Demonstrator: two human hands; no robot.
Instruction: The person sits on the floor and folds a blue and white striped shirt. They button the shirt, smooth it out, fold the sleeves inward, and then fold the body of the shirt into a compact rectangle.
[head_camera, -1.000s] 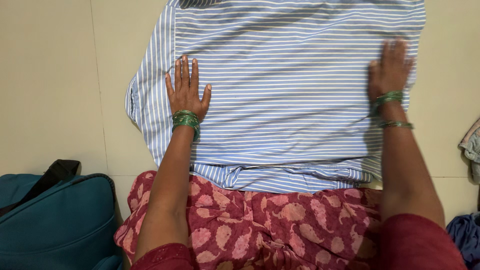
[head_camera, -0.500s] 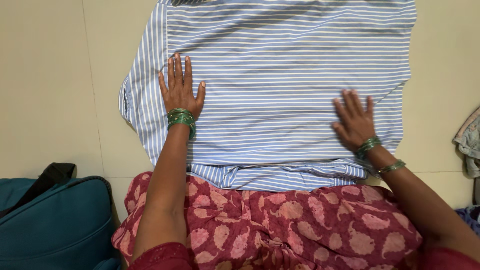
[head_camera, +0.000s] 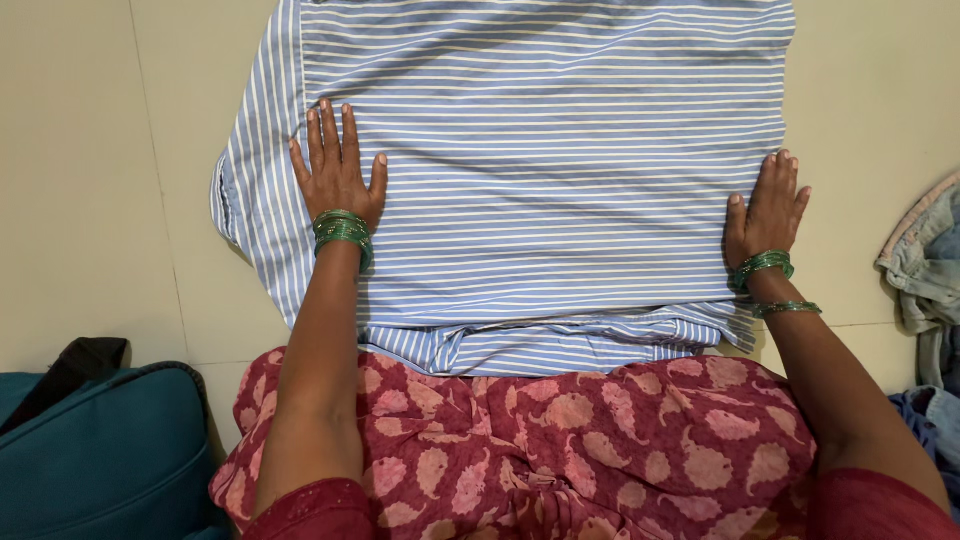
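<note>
Moved: right hand (head_camera: 765, 208) slid back out to the shirt's (head_camera: 540, 150) right edge; left hand (head_camera: 335, 170) stayed put.
Hands: both flat, fingers spread, pressing, gripping nothing.
Shirt: spread on floor (head_camera: 90, 180), by the knees.
Feel: probably light, floppy; pinch edges or corners.

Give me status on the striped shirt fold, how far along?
Done: the blue-and-white striped shirt lies spread on the tiled floor, with its near edge already tucked under into a bunched fold by the lap.
In hand: the left hand presses flat on the left part, and the right hand rests flat at the right edge; neither has a grip on cloth.
Left: the shirt is wide, not a compact stack.
</note>
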